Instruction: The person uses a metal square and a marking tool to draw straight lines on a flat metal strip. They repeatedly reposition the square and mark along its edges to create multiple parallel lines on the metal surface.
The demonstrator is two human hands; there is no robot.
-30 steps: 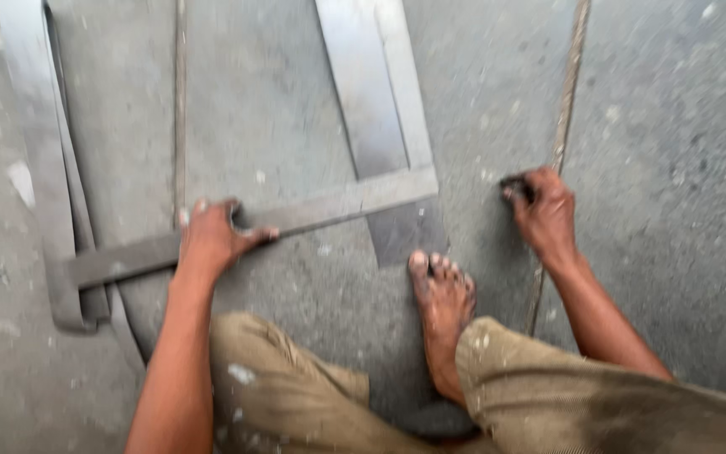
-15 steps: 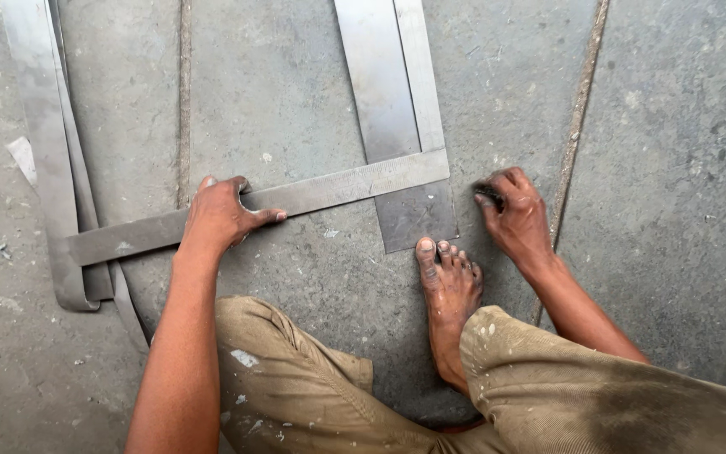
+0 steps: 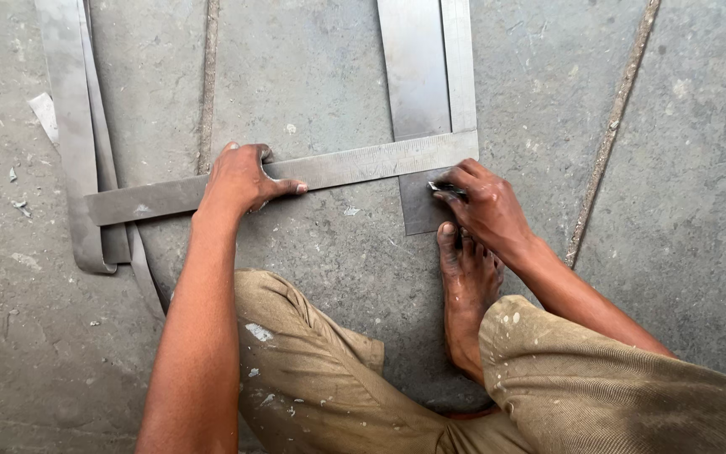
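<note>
Flat steel ruler [image 3: 355, 168], dull metal sheet [image 3: 418, 76], rough concrete floor [image 3: 313, 76]

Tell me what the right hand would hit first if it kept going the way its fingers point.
The right hand, holding a small marking tool, points up-left; it would likely meet the metal straightedge lying across the steel strip.

Bare arms, bare foot [image 3: 468, 294], and paint-flecked khaki trousers [image 3: 598, 387].
</note>
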